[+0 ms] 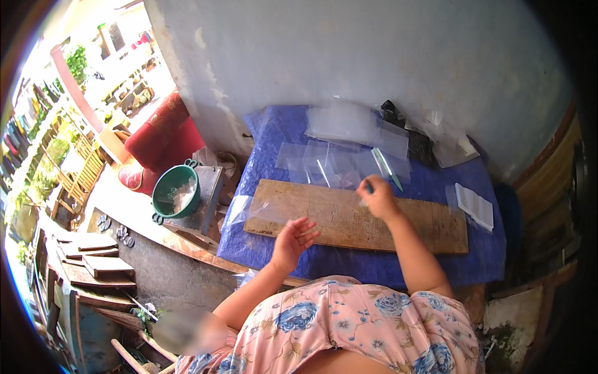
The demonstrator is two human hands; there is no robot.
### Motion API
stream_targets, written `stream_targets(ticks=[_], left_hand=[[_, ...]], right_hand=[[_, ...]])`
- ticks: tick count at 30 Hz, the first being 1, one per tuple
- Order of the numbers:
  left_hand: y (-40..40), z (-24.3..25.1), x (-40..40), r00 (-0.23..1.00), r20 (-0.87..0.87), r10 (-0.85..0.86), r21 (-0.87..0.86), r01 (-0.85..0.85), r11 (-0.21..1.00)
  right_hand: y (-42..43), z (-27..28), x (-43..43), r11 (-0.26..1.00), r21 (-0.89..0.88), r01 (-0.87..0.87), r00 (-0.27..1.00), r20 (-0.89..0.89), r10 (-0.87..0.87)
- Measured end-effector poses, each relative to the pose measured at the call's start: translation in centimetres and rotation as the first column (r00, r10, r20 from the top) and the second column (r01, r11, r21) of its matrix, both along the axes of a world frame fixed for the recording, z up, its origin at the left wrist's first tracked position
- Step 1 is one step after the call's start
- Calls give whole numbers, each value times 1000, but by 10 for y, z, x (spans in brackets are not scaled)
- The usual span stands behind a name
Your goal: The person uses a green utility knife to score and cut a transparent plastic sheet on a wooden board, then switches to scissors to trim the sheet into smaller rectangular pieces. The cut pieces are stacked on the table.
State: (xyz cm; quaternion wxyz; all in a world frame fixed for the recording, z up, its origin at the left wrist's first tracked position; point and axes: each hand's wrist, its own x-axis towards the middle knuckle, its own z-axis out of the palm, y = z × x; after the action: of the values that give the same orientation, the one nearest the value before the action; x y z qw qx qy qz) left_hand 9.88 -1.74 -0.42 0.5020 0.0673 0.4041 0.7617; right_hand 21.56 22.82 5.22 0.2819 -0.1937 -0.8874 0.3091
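Note:
My right hand [380,198] is closed around a small dark teal object, mostly hidden by the fingers, above a worn wooden board [420,224]. My left hand [294,243] is raised palm up over the board's near edge, fingers apart and slightly curled, with nothing visible in it. A clear plastic bag or sheet [273,212] stretches across the left part of the board. Beyond the board, several clear plastic sheets [303,159] lie spread out. On them rests a green-bladed knife [390,172], its blade pointing towards the board, just past my right hand.
Blue tarpaulin [280,126] covers the table. A stack of clear plastic [343,124] and a black plastic bag [420,147] lie by the wall. Folded white sheets [474,205] are at right. Leftward, a green colander [156,198] stands on a box near a red armchair [159,135].

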Motion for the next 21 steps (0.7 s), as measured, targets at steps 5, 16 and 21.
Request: stream_targets(ticks=[5,16,21], left_hand=[[-2,3,-47,929,354,111,356,-243,902],[22,169,-188,605,-756,-251,-158,204,966],[64,192,-128,379,-563,-735,-503,549,668]], right_hand=[[7,68,47,991,126,-49,910,-403,96],[-68,28,21,874,-270,-404,906,14,423],[-52,39,-37,515,-827,-226,973,-216,80]])
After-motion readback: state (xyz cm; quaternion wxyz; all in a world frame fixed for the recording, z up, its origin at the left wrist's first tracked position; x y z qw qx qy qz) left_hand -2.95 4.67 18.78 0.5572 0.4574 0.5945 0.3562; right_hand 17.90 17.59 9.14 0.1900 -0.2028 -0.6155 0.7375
